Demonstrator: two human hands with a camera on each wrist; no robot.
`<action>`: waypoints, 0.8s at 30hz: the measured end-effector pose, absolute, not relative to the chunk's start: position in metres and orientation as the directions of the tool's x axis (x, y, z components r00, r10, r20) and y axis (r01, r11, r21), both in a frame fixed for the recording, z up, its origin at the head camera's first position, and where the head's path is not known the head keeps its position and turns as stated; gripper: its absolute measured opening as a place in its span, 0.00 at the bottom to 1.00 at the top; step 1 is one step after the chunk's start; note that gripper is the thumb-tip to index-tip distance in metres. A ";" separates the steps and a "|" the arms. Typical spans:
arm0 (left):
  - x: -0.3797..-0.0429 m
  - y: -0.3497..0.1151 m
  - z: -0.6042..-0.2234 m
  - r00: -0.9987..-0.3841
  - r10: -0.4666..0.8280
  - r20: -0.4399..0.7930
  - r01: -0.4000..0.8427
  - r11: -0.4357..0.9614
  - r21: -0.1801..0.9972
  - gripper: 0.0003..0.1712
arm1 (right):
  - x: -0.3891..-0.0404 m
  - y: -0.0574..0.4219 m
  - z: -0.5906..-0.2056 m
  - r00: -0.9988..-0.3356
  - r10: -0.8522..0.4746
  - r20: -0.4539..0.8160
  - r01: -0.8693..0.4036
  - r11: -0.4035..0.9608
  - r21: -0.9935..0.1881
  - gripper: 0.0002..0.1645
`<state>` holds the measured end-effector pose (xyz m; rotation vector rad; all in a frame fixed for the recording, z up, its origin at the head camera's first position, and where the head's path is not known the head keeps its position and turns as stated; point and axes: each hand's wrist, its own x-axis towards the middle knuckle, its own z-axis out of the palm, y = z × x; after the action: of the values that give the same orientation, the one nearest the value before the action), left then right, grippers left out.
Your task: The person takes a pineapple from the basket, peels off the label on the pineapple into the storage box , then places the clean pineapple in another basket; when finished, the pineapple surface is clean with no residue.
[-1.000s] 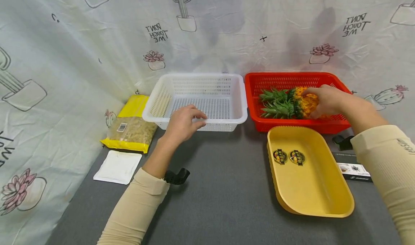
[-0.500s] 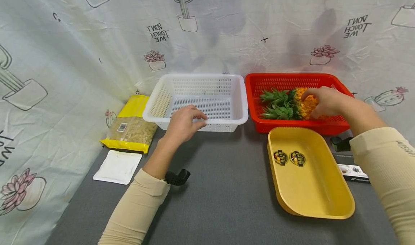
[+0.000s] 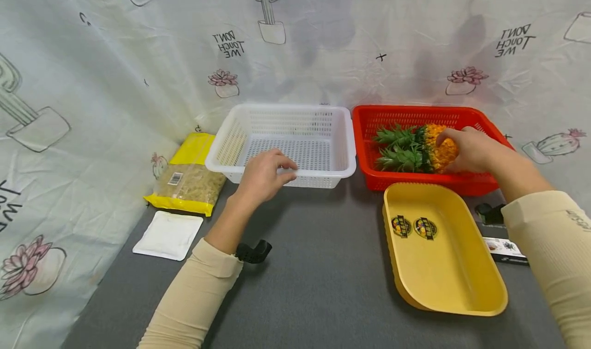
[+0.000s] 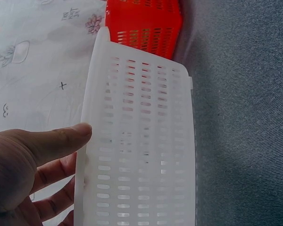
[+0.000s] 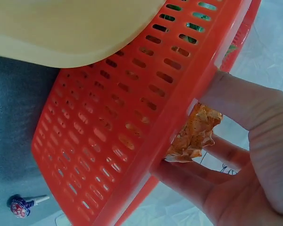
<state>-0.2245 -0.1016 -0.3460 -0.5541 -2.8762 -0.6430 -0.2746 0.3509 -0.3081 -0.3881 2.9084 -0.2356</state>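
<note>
My right hand reaches into the red perforated basket, thumb and fingers around the orange body of a pineapple. Two leafy green crowns point left inside it; how the bodies lie is partly hidden by the hand. In the right wrist view, crinkled orange skin shows between my thumb and fingers, close to the basket's rim. My left hand is at the front rim of the white perforated basket, fingers loosely bent. The left wrist view has its thumb by the rim, other fingers partly hidden behind.
A yellow tray with two round stickers lies before the red basket. Right of it is a black-and-white box, partly covered by my arm. A yellow bag and a white packet lie left. A lollipop appears in the right wrist view.
The head view has shifted slightly. My left hand keeps its place at the white basket's rim, and my right hand stays at the pineapple with hardly any movement.
</note>
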 end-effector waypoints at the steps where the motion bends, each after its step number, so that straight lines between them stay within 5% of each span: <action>1: -0.225 -0.102 -0.345 -0.921 0.322 0.218 0.384 0.842 0.380 0.11 | -0.275 0.351 -0.308 -0.946 -0.276 -0.173 -0.244 0.952 -0.184 0.38; 24: -0.223 -0.100 -0.343 -0.923 0.322 0.209 0.381 0.838 0.391 0.11 | -0.273 0.360 -0.308 -0.953 -0.253 -0.167 -0.218 0.954 -0.204 0.28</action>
<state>-0.2230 -0.1003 -0.3425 -0.5536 -2.8817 -0.6546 -0.2726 0.3604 -0.3085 -0.3546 2.9149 -0.2720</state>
